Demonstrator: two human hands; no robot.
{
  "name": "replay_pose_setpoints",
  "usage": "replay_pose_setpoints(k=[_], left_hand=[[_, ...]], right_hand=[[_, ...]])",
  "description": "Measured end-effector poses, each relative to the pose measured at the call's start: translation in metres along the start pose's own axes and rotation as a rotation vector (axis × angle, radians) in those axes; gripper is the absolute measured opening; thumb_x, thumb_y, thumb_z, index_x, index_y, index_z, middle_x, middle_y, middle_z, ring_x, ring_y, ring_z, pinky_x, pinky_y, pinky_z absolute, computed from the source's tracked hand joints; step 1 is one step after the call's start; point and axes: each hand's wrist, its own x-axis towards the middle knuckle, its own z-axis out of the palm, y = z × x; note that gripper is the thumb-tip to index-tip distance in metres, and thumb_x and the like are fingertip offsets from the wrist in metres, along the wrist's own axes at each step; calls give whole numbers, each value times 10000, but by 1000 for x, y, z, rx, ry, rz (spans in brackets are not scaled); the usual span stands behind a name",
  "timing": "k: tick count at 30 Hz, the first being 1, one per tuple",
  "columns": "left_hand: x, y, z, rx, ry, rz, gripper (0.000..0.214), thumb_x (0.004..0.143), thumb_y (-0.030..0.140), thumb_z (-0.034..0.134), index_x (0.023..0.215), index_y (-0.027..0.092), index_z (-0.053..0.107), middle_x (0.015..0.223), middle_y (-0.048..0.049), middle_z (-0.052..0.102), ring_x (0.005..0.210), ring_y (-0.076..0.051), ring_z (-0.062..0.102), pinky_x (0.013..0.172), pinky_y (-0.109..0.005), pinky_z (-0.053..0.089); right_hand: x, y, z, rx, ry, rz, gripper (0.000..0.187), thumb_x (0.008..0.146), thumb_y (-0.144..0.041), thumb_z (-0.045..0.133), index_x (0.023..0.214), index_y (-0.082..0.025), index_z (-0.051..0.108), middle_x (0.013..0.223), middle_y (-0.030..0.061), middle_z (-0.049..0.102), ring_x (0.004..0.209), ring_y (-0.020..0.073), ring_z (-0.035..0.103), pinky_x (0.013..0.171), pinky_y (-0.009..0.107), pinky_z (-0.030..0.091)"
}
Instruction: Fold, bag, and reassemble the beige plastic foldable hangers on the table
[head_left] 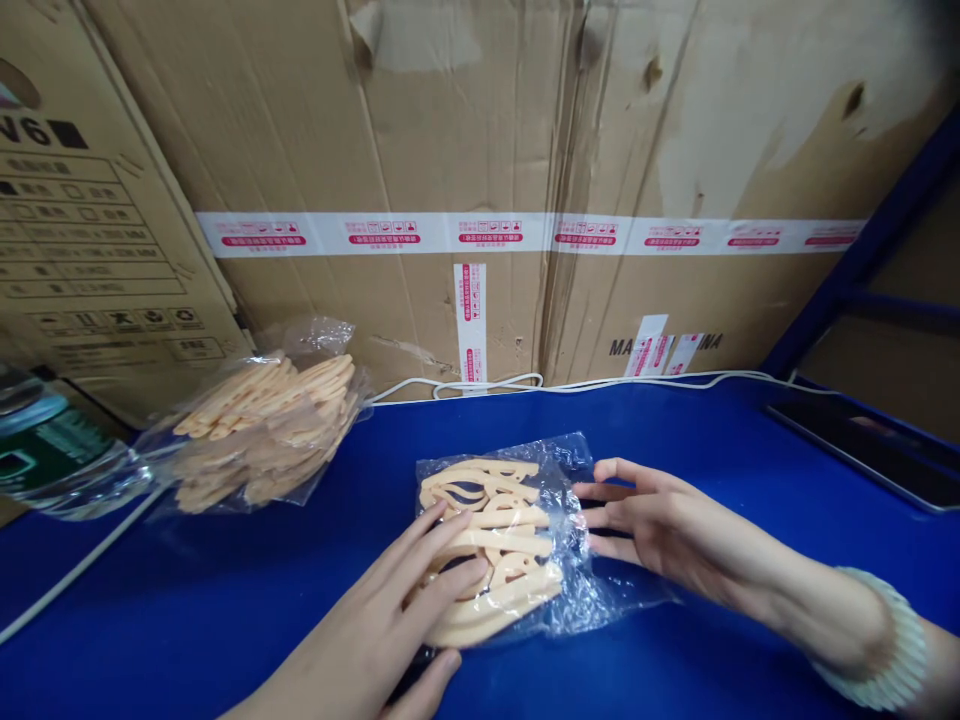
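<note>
A clear plastic bag (574, 570) lies on the blue table, holding several pale beige curved pieces (480, 520) that look like folding hangers. My left hand (397, 590) rests across the bag's left part, fingers stretched out over the pieces and thumb near the lower edge. On the other side, my right hand (652, 520) is at the loose, crumpled end of the bag. Its fingers are apart and point left, their tips at the plastic. A pale ribbed band circles the right wrist.
A second clear bag of similar beige pieces (262, 430) lies back left, beside a water bottle (60, 450). Tall cardboard boxes (420, 130) stand behind the blue table (300, 570). A white cable (487, 385) runs along their base. A dark phone (862, 450) lies at right.
</note>
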Motion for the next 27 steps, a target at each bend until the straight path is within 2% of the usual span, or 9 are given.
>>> replay_pose_setpoints(k=[5,8,12,14,17,21,23,24,27], left_hand=[[0,0,-1,-1,6,10,490,886,104,489,1364,207,471,1528,-94,440,1449,-275,332,1127,-466,391],[-1,0,-1,-5,4,32,475,893,108,479,1359,199,470,1524,-104,442,1454,-273,321,1129,-467,387],[-1,0,-1,-14,5,36,457,883,84,474,1325,199,498,1535,-108,426,1451,-290,323,1110,-467,414],[-1,0,-2,-31,5,38,463,871,79,487,1316,205,508,1529,-101,438,1442,-295,341,1108,-465,417],[-2,1,-3,-49,9,36,474,860,76,496,1314,209,511,1536,-94,430,1434,-292,356,1107,-454,421],[-3,1,-5,-59,13,54,466,864,77,483,1311,204,509,1533,-87,434,1443,-278,342,1113,-446,414],[-2,2,-6,-62,4,63,465,865,78,478,1312,201,512,1520,-88,452,1443,-278,341,1116,-443,412],[-1,2,-6,-65,-2,66,466,863,77,478,1311,201,514,1515,-88,459,1441,-278,346,1117,-442,412],[1,3,-7,-85,-7,68,472,852,66,482,1299,208,526,1495,-87,485,1426,-277,376,1112,-433,422]], right_hand=[[1,-4,-1,38,-59,76,395,734,5,635,1076,-159,523,995,103,740,884,163,739,858,288,580],[2,-4,1,1,-204,127,316,721,17,624,998,-131,592,902,73,759,799,134,744,819,248,583],[2,0,6,-205,-389,126,170,735,-40,661,885,-113,628,849,68,762,720,125,737,715,230,583],[2,3,8,-333,-355,-6,172,764,-97,694,840,-163,554,848,49,762,735,129,731,688,236,569],[4,6,8,-637,-273,-361,271,821,-191,692,761,-220,429,907,54,759,912,174,718,787,297,556],[9,9,2,-1096,-205,-789,208,908,-258,608,720,-212,533,1066,93,740,1098,221,667,920,368,538],[13,9,0,-1231,-227,-874,104,929,-279,596,879,-204,647,1218,108,694,1215,234,604,997,411,511],[15,10,0,-1291,-252,-887,149,943,-278,578,1042,-201,659,1313,120,642,1285,237,546,1047,440,476],[22,10,1,-1492,-311,-885,469,981,-249,498,1437,-167,420,1476,171,482,1386,243,420,1110,511,394]])
